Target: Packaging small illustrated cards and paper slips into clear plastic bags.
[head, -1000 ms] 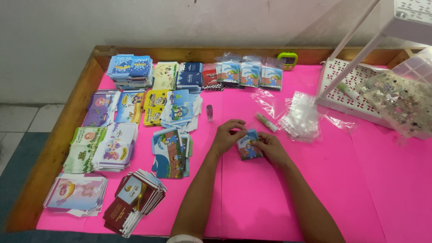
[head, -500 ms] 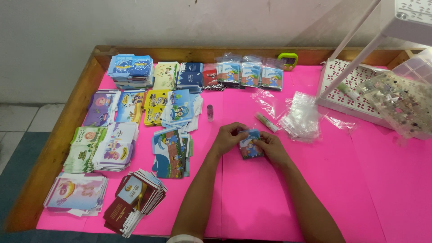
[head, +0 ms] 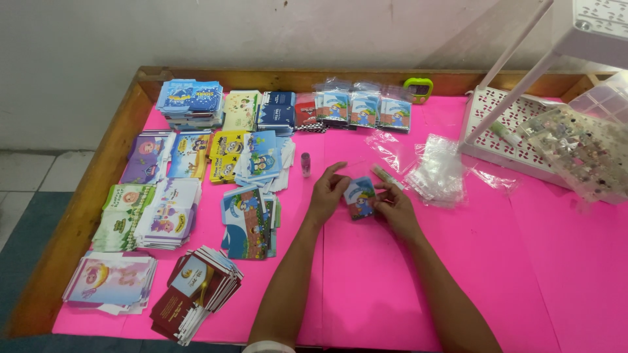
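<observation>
My left hand [head: 327,193] and my right hand [head: 394,206] together hold a small blue cartoon-printed packet [head: 360,197] just above the pink table [head: 497,274]. The left hand's fingers pinch its left edge, the right hand's fingers grip its right side. Just beyond the right hand lies a small stick-shaped tube [head: 386,176] and a pile of clear plastic sleeves [head: 437,173]. A tiny bottle [head: 305,165] stands upright left of my left hand.
Stacks of colourful printed packets [head: 248,219] cover the table's left half, with a dark red stack [head: 195,293] at the front. Bagged packets [head: 356,108] line the back edge by a green tape dispenser [head: 418,89]. A white lattice rack [head: 507,131] and bag of trinkets [head: 579,153] sit right.
Both hands stay in the same place with the packet; the fingers have shifted slightly around it.
</observation>
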